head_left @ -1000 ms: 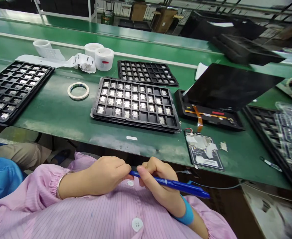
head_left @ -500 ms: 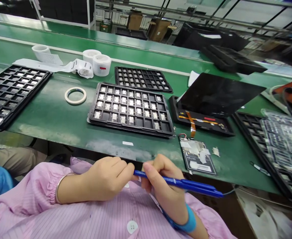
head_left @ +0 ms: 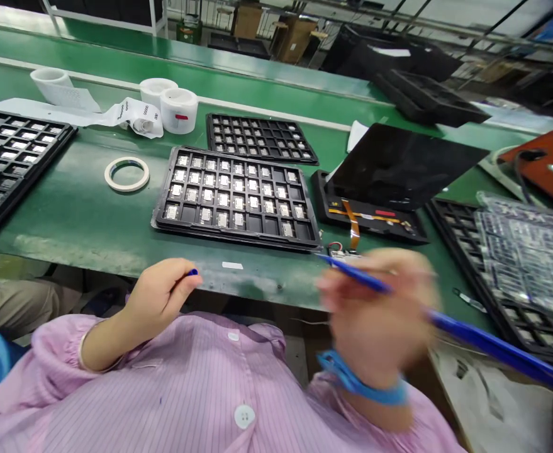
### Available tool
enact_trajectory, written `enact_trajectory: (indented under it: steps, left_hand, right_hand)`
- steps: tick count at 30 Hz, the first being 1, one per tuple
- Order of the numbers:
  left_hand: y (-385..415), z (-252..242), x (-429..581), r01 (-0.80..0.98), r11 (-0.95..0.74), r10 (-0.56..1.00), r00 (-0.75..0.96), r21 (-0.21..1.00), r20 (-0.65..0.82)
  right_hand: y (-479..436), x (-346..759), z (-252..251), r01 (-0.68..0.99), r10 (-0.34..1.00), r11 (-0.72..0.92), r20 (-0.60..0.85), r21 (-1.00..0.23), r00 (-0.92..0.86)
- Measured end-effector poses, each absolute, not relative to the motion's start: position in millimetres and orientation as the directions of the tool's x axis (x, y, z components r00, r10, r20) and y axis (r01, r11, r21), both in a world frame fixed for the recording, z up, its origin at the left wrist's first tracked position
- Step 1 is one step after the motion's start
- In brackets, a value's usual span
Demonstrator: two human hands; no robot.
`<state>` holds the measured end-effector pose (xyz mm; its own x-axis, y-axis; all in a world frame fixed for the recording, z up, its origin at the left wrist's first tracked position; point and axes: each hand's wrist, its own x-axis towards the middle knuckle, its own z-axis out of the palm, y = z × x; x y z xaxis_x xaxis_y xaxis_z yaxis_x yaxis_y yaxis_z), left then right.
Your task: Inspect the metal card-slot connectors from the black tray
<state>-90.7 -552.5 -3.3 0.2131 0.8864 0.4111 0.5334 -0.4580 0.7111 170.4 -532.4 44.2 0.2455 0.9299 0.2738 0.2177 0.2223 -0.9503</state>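
A run of printed characters, apparently zeros, was made out on a curled white paper label strip (head_left: 139, 117), beside a white label roll with a red mark (head_left: 178, 110). Further print on the strip was too small and blurred to be read.

Pen: long blue pen (head_left: 493, 338), motion-blurred, slanting through the right hand (head_left: 375, 314), thin end pointing forward and left.
Small item: blue tip (head_left: 192, 272) showing from the closed left hand (head_left: 160, 296), rest hidden.
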Motion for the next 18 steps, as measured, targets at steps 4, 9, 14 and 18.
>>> enact_trajectory:
  steps: [4,9,14,18]
  left_hand:
    - [-546.4,-31.8,-81.6,0.604,-0.483,0.791,-0.009,0.634,0.612]
    - [-540.5,-57.6,-91.7,0.68,-0.457,0.729,-0.082,0.573,0.679]
    - [-538.1,-66.6,-94.3,0.729,-0.447,0.711,-0.063,0.519,0.7]
    - [-538.1,-67.2,-91.5,0.754,-0.458,0.681,-0.044,0.472,0.731]
  right_hand:
    - [-503.8,115.1,-11.0,0.196,0.995,0.091,0.098,-0.976,0.027]
    - [-490.6,111.7,-39.4,0.306,0.991,0.103,0.124,-0.946,0.049]
    - [-496.3,111.5,-39.3,0.372,0.988,0.127,0.152,-0.92,0.04]
    - [-497.9,108.7,-40.5,0.397,0.985,0.131,0.164,-0.908,0.05]
